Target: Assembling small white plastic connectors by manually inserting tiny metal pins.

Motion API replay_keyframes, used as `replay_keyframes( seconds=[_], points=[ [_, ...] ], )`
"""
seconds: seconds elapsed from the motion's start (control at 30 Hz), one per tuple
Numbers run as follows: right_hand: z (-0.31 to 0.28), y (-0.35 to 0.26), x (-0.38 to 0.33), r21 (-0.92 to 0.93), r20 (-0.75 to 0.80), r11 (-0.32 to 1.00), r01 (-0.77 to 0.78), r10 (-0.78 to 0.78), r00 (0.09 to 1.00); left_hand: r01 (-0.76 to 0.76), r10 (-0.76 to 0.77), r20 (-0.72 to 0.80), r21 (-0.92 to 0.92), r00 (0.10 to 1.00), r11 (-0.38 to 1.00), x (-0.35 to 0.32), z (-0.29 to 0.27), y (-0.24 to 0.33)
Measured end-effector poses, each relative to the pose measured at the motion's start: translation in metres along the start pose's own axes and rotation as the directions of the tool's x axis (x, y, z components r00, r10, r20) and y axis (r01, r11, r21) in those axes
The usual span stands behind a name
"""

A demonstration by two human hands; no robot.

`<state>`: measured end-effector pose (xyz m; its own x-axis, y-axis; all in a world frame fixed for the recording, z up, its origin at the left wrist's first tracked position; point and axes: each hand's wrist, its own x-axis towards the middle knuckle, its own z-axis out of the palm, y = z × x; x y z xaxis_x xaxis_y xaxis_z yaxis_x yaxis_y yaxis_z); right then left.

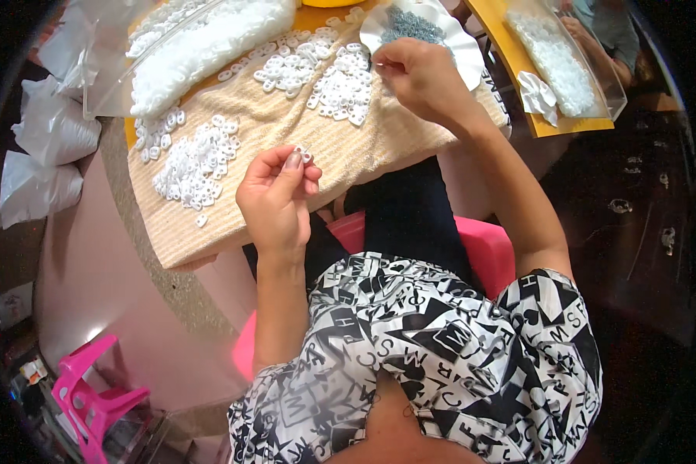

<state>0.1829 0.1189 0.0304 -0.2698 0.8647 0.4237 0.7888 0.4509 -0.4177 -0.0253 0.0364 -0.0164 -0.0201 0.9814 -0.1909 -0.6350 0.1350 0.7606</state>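
My left hand (277,189) is raised over the near edge of the cloth-covered table. Its thumb and fingertips pinch a small white plastic piece (305,155) with holes in it. Farther off, my right hand (429,81) is closed in a pinch, just in front of a white wavy-rimmed plate (462,50). Whatever its fingertips hold is too small to make out. A heap of tiny grey-blue parts (411,25) lies on that plate. Similar white pieces form a pile (342,91) left of my right hand and another pile (197,164) left of my left hand.
A beige striped cloth (267,124) covers the table. Clear bins of white parts (209,54) stand at the far left. To the right, another clear bin (557,66) and crumpled white paper (537,98) rest on a yellow surface. A pink stool (97,394) stands at lower left.
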Motion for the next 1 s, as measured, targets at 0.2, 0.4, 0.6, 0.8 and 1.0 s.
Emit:
replay_keyframes(
  seconds=[0.2,0.4,0.6,0.8,1.0],
  points=[
    [0.033,-0.001,0.049,-0.222,0.113,0.971,0.093,-0.069,0.991,0.021,-0.021,0.005,-0.064,1.000,0.998,0.000,0.004,0.005],
    [0.061,-0.006,0.074,-0.397,0.289,0.917,0.046,0.077,0.954,0.026,-0.025,0.016,-0.078,1.000,0.997,0.001,0.002,0.005],
    [0.047,-0.005,0.058,-0.279,0.178,0.960,0.025,0.026,0.984,0.040,-0.037,0.037,-0.084,0.999,0.996,-0.002,0.005,0.009],
    [0.007,-0.021,0.004,0.828,0.509,0.164,-0.537,0.184,0.841,0.071,-0.065,0.081,-0.077,0.995,0.994,-0.011,0.011,0.011],
    [0.003,-0.046,-0.042,0.830,0.546,0.010,-0.557,0.184,0.817,0.090,-0.070,0.186,-0.102,0.980,0.991,-0.021,0.018,0.010]
  ],
)
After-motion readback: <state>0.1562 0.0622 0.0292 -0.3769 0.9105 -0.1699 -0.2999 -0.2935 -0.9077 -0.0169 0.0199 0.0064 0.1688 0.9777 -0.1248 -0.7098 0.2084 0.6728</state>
